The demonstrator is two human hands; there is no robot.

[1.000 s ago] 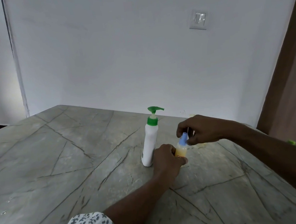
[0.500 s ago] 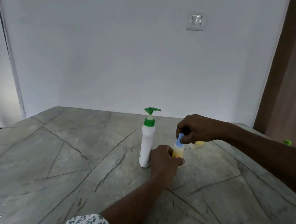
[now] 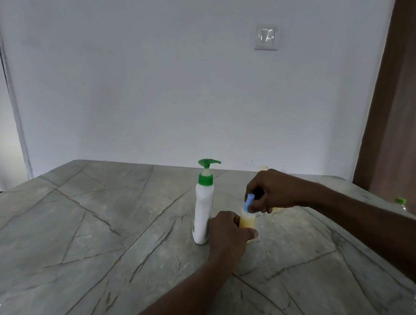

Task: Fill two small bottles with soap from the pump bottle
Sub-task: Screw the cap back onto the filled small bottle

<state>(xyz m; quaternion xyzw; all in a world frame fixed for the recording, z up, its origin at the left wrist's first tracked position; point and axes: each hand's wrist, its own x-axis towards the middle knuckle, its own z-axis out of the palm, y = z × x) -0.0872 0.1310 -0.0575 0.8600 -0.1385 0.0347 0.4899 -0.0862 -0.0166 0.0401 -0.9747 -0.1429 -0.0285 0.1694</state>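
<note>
Your left hand [image 3: 225, 232] grips the upright small bottle [image 3: 247, 221]; right hand [image 3: 274, 191] pinches its cap [image 3: 249, 200] directly above, axis vertical.

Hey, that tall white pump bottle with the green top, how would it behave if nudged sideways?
The pump bottle likely tips easily: it stands tall and slim on a narrow base. The stone table looks smooth, so a low push may slide it instead. Its opaque body hides how full, hence how heavy, it is.
</note>
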